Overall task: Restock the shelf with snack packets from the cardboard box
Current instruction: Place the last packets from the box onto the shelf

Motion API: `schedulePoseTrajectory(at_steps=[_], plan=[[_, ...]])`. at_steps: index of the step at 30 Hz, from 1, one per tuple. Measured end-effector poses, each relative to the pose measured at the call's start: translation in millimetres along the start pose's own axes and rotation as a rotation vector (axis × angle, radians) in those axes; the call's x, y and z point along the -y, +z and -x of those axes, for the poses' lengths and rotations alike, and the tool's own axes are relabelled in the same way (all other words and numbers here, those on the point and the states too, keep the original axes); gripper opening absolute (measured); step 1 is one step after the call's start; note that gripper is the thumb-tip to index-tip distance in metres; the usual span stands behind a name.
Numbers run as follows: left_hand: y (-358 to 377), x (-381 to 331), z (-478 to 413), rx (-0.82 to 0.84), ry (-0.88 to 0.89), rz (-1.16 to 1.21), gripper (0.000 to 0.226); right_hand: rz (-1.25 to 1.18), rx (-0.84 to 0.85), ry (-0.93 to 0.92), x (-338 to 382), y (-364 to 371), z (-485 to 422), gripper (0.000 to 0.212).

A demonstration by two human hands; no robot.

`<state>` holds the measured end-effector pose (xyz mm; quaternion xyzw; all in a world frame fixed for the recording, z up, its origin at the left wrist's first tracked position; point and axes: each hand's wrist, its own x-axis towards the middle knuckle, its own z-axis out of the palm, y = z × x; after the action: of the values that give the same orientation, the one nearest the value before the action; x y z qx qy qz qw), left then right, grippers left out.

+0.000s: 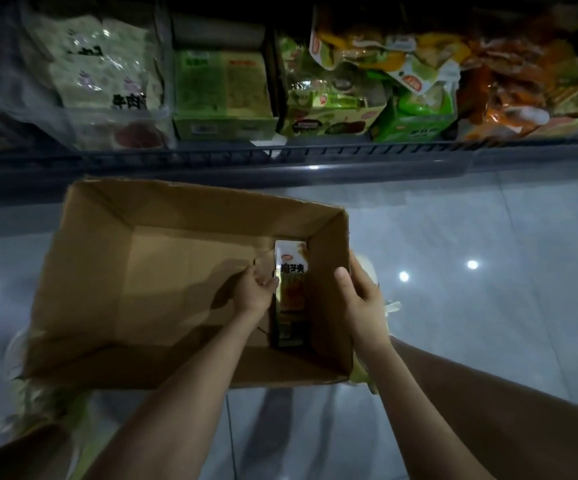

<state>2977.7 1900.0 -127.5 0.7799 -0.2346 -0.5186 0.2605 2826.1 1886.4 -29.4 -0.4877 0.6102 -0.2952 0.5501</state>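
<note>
Left grip (258, 289), wide, lies beside the white-and-yellow snack packet (291, 289) in the brown cardboard box (176, 271). Right grip (363, 299) clasps its wall.

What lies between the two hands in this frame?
In the head view, a snack packet and the right wall of the cardboard box lie between the left hand and the right hand, which grips that wall.
</note>
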Motion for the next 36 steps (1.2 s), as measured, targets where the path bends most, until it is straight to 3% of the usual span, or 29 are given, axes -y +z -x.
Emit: schedulePoseTrajectory(at_steps=[2, 7, 12, 18, 21, 27, 29, 31, 33, 36], plan=[[15.1, -1.2, -8.6, 0.026, -0.053, 0.052, 0.052, -0.016, 0.009, -0.033, 3.2, -0.3, -0.9, 0.039], [38.6, -1.9, -20.3, -0.026, -0.025, -0.004, 0.031, -0.024, 0.019, -0.031, 1.7, -0.1, -4.0, 0.043], [42.4, -5.4, -22.6, 0.021, -0.053, -0.049, 0.033, 0.010, 0.015, -0.040, 0.4, 0.9, -5.5, 0.047], [29.3, -0.8, -12.9, 0.013, -0.032, 0.152, 0.010, -0.040, -0.010, -0.045, 0.7, 1.7, -4.3, 0.047], [9.9, -2.7, -2.2, -0.031, -0.038, 0.292, 0.013, -0.030, -0.030, -0.029, 0.3, 2.3, -4.5, 0.048], [-53.4, -19.3, 33.2, -0.094, 0.049, 0.442, 0.014, 0.151, 0.000, 0.024, 2.1, -3.2, -3.7, 0.048], [-79.9, -27.7, 49.7, -0.084, 0.053, 0.523, 0.013, 0.354, -0.067, 0.022, 9.4, -2.5, 0.2, 0.058], [-105.9, -35.6, 66.5, -0.035, 0.046, 0.595, 0.011, 0.568, -0.213, -0.057, 26.0, 1.8, 9.1, 0.059], [-129.5, -44.7, 85.2, 0.009, 0.063, 0.638, 0.012, 0.606, -0.266, -0.200, 50.3, 13.0, 23.0, 0.051], [-156.3, -59.9, 115.6, 0.043, 0.121, 0.686, 0.016, 0.336, 0.028, -0.121, 97.5, 37.5, 50.1, 0.046]])
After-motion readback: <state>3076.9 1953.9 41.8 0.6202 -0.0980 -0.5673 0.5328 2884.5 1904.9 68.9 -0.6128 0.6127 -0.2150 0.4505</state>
